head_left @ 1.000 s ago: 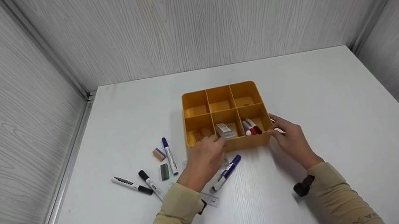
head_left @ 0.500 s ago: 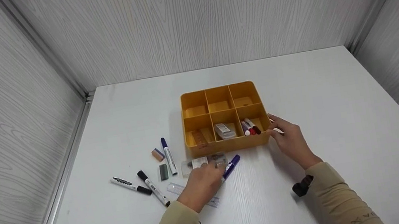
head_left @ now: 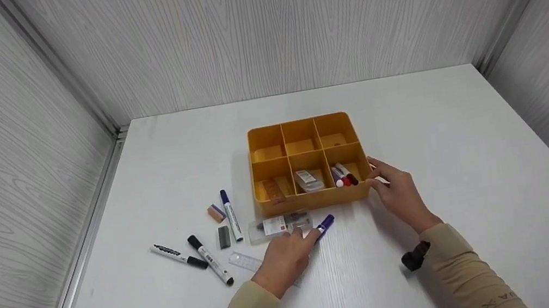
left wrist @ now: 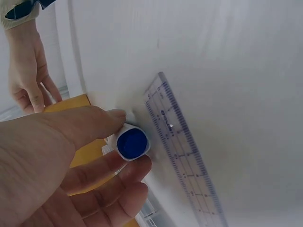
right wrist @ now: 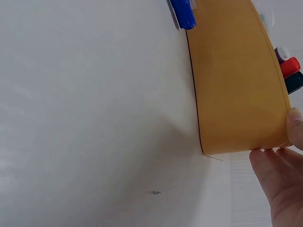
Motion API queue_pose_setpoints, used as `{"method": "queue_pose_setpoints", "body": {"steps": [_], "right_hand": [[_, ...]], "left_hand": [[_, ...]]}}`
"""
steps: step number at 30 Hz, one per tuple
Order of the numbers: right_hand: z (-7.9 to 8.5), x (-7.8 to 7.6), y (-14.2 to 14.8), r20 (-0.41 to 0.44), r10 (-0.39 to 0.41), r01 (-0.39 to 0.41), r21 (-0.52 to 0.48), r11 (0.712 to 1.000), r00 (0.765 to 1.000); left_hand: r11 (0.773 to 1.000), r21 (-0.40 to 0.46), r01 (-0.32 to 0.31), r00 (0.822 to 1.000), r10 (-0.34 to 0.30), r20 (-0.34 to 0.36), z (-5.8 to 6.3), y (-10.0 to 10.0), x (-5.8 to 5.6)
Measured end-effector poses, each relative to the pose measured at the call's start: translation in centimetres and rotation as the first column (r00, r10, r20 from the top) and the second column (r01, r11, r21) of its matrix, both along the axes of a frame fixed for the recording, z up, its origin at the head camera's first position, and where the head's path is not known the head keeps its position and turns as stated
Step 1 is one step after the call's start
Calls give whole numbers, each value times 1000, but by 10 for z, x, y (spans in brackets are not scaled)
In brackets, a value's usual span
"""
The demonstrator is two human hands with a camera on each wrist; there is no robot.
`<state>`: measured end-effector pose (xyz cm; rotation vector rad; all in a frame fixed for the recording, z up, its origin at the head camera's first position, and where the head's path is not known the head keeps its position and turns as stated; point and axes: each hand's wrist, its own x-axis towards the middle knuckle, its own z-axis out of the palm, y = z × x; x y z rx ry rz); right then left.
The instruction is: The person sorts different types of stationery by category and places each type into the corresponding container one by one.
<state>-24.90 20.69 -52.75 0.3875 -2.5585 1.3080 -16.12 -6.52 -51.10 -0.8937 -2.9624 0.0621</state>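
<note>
Head view: left hand point(head_left: 287, 262) pinching blue-capped marker point(head_left: 325, 224) in front of yellow tray point(head_left: 339, 196), tray sitting midway between left and right edges of surface point(head_left: 423, 119). Right hand point(head_left: 401, 197) gripping tray's near right corner. Black-capped markers point(head_left: 211, 261) lying toward surface's left edge.

Left wrist view: grip pinching marker between thumb and fingers, ruler point(left wrist: 182, 151) lying near.

Right wrist view: grip pinching tray's corner, red cap point(right wrist: 290, 67) showing above rim.

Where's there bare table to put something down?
Bare: the table right of the right hand, and the strip between the yellow tray and back wall. Crowded: left and front of the tray, with markers, small blocks, clear case, ruler and the left hand.
</note>
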Motion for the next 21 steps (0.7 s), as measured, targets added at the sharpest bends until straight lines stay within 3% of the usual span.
{"method": "queue_pose_setpoints", "body": {"steps": [8, 16, 21], "right_hand": [[0, 2, 0, -52, 30, -31, -15, 999, 998], [0, 1, -1, -37, 24, -24, -1, 1000, 999], [1, 2, 0, -31, 19, -20, -16, 1000, 999]], "left_hand": [[993, 110, 44, 999, -45, 8, 0, 1, -1], [992, 130, -2, 984, -21, 175, 8, 2, -3], [970, 235, 53, 985, -90, 150, 16, 3, -3]]}}
